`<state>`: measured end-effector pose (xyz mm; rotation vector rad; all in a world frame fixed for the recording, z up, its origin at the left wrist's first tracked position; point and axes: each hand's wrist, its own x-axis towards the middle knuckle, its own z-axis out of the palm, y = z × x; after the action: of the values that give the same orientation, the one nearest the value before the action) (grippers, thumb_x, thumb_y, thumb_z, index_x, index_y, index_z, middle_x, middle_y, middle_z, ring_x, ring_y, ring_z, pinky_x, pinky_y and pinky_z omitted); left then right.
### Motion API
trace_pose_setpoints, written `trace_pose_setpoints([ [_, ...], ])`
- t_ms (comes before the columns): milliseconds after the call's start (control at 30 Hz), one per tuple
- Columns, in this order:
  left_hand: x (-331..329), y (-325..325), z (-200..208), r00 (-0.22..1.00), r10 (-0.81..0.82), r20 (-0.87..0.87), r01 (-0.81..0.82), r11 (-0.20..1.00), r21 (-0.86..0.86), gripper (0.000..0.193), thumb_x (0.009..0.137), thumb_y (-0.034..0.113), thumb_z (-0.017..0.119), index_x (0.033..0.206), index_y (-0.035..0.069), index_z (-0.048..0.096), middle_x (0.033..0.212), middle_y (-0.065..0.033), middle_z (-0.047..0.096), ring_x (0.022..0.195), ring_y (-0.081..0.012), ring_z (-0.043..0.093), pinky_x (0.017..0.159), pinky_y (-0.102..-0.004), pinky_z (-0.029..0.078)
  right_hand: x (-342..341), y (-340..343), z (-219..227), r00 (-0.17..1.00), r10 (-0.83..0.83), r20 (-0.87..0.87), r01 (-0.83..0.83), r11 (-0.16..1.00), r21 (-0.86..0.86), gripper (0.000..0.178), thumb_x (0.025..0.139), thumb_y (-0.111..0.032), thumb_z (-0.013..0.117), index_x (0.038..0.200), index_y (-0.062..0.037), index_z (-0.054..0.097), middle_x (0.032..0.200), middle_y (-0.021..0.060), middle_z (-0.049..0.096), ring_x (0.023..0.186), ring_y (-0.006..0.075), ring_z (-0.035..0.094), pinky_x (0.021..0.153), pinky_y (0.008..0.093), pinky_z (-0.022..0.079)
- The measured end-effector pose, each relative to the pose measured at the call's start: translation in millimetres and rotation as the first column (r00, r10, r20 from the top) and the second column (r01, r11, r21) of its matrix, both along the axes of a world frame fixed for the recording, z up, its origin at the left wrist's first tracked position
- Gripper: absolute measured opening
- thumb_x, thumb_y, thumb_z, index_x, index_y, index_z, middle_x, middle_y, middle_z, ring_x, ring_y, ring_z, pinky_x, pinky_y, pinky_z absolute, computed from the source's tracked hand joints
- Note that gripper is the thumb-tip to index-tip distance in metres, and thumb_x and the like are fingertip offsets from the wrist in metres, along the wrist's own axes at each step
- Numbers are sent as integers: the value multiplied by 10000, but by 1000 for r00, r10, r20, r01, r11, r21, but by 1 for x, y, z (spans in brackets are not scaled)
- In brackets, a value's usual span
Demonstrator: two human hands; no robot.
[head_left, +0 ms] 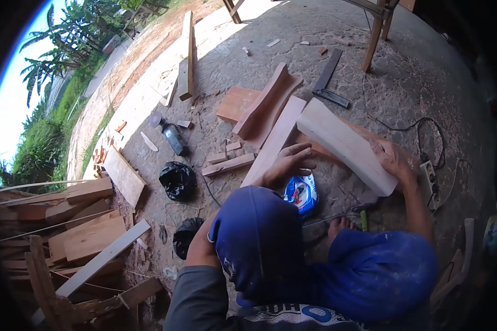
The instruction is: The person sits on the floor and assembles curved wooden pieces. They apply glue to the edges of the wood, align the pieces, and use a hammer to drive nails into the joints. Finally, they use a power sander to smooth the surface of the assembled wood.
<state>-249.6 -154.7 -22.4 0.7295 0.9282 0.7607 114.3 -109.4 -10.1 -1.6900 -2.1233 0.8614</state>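
Observation:
A thick, pale wooden block with a shaped lower end slants across the work area in front of me. My right hand grips its right side near the lower end. My left hand, fingers stretched out and apart, is over the lower part of a long pale board and holds nothing. The block's upper left end meets that board. Beneath the block lies a reddish plank, mostly covered. A curved, reddish wooden piece rests just beyond the board. Between my knees and the block sits a blue and white packet.
An angle grinder and black plastic bags lie left on the concrete. A try square is farther off. Scrap wood is piled at the lower left. A power strip with cables lies right. Wooden legs stand at the back.

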Motion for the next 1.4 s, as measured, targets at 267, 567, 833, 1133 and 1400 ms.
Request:
trace_pose_setpoints([
  [267, -65, -71, 6, 886, 411, 213, -426, 904, 30, 362, 1035, 251, 631, 1317, 23, 617, 1021, -67, 714, 811, -117, 688, 667, -242, 560, 33, 45, -31, 996, 79, -44, -90, 930, -357, 630, 1076, -494, 377, 1182, 64, 650, 972, 134, 702, 901, 224, 628, 818, 375, 507],
  [567, -217, -207, -73, 157, 956, -248, -940, 222, 258, 293, 1027, 191, 626, 1263, 18, 619, 1010, -80, 706, 740, -93, 659, 589, -195, 522, 65, 77, -65, 979, 175, 101, -147, 961, -236, 643, 1086, -501, 344, 1205, 58, 640, 1009, 152, 688, 914, 223, 610, 830, 383, 500],
  [833, -294, -341, -50, -250, 884, -395, -887, -46, 460, 312, 1016, 132, 599, 1292, -15, 595, 943, -38, 673, 703, -44, 571, 601, -186, 472, 52, 61, -38, 981, 108, 163, -71, 973, -219, 654, 1090, -490, 329, 1374, 40, 587, 1302, 234, 659, 1225, 344, 611, 1063, 391, 430],
  [1133, -251, -378, -103, -352, 789, -504, -769, 63, 636, 325, 988, 71, 601, 1298, -25, 617, 1026, -32, 663, 792, -54, 570, 695, -216, 477, 70, 57, -29, 911, -18, 412, -59, 983, 172, 546, 1072, -402, 468, 1433, -1, 555, 1350, 189, 622, 1214, 303, 604, 1047, 390, 451],
  [1400, -148, -230, -29, 73, 848, -525, -480, 491, 727, 302, 965, 12, 622, 1264, 26, 660, 1052, -79, 644, 828, -103, 615, 742, -259, 512, -147, -99, 255, 590, 807, 23, -769, 553, 322, 360, 881, -132, 659, 1225, -26, 632, 1086, 168, 679, 951, 313, 687, 819, 394, 547],
])
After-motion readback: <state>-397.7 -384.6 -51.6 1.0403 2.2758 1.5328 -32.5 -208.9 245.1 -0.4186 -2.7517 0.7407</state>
